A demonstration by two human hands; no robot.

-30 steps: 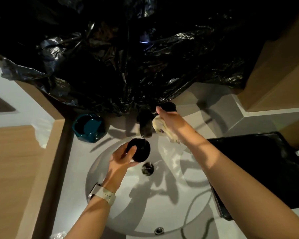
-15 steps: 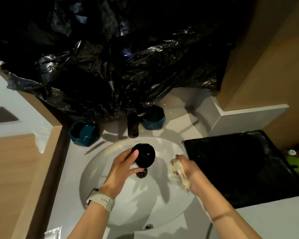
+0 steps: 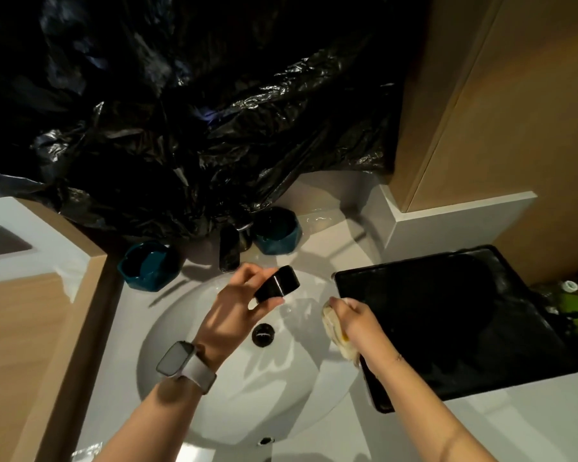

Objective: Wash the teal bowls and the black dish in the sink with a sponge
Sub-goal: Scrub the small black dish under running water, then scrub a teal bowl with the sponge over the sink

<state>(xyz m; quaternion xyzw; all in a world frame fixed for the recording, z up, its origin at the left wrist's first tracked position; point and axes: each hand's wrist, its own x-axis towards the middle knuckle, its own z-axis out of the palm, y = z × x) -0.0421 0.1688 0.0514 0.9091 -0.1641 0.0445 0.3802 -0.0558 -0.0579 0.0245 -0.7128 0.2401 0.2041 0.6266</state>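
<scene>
Dishwashing under way: my left hand (image 3: 237,311) pinches the small glossy black dish (image 3: 277,288) over the white round sink (image 3: 214,411); my right hand (image 3: 354,318) clutches the pale yellow sponge (image 3: 334,331), due to scrub next.

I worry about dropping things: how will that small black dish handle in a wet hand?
The black dish looks glossy and rigid, so probably slippery when wet. The left hand pinches it tilted above the white sink; a slip would likely chip it. It seems light.

On the worktop (image 3: 314,208), one bowl (image 3: 149,265) sits left of the faucet (image 3: 229,250), another bowl (image 3: 277,235) right, behind the sink (image 3: 247,388), a tray (image 3: 447,321) to its right.
</scene>
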